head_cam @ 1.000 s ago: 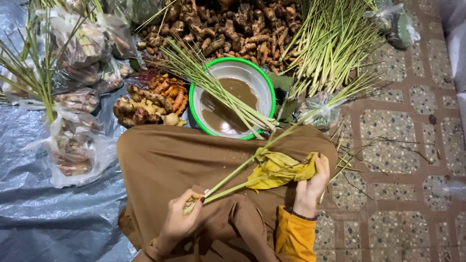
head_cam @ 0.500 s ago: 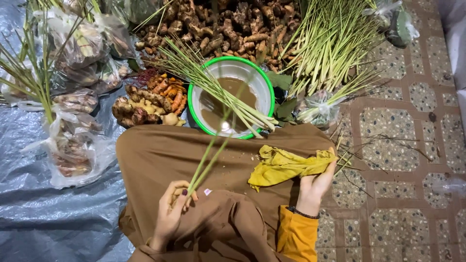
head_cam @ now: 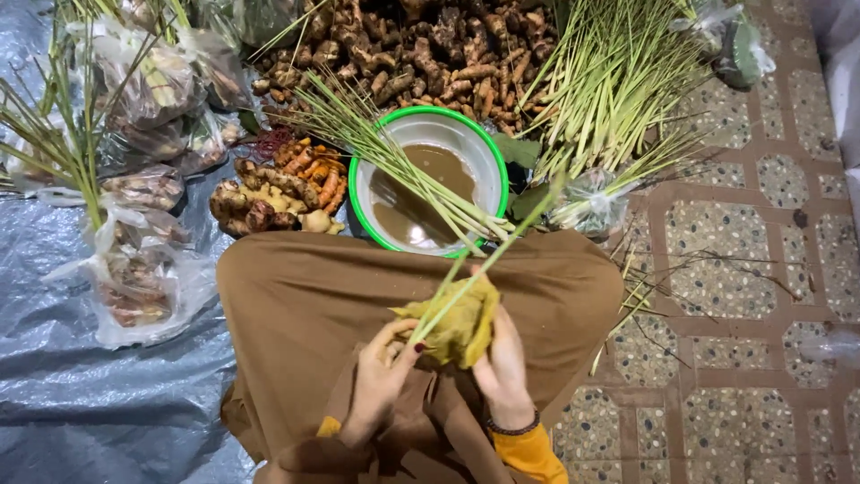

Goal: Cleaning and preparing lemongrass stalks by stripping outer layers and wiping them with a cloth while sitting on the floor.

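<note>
Both hands closed over my lap: left hand (head_cam: 381,372) pinches the butt end of the stalks (head_cam: 484,264), right hand (head_cam: 502,372) wraps the yellow cloth (head_cam: 457,327) around them just above that pinch. Stalks are a thin green bunch, long axis running from my hands up and to the right, tips out past my knee over the edge of the green-rimmed bowl (head_cam: 488,148) of brown water. Cloth sits at the low end of that axis, touching both hands, so the free length lies all on the far side, away from me. Right hand is nearer the free length, left is at the very base. More loose stalks lie across the bowl, a big pile (head_cam: 618,81) sits beyond on the right, roots (head_cam: 430,45) behind, bagged roots (head_cam: 134,287) on the grey sheet (head_cam: 90,412) to my left
</note>
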